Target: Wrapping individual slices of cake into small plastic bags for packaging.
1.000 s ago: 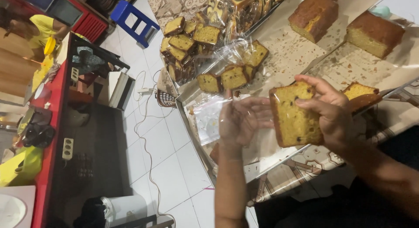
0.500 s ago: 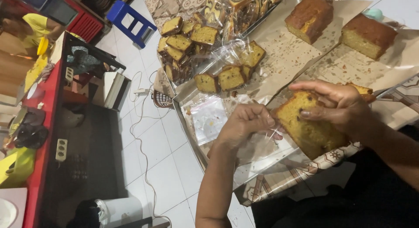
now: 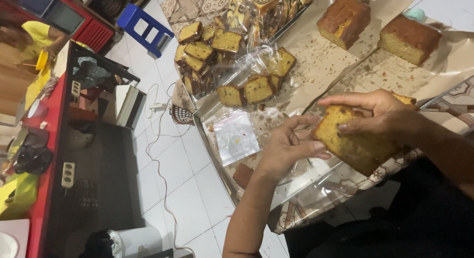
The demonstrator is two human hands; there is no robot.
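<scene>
In the right middle of the frame the right hand holds a thick yellow slice of cake with a brown crust and dark specks; its fingers are closed over the top of the slice and the thumb lies on the face of it; the left hand, just left of centre, has its fingers curled and its thumb pressed at the left edge of the same slice, so both hands grip it above the surface; under the hands, at the lower centre, lies crinkled clear plastic film, touching the patterned cloth that covers the surface; whether the left hand also pinches the film I cannot tell.

Left of the left hand a small clear plastic bag, flat and square, lies on brown baking paper sprinkled with crumbs; above it, in the upper centre, many cut cake slices wrapped in clear plastic are piled together; in the upper right stand two uncut loaf pieces with dark brown tops, well apart from the hands.

On the white tiled floor at the left a white cable runs; a blue plastic stool stands in the upper left; a red shelf unit fills the left edge.
</scene>
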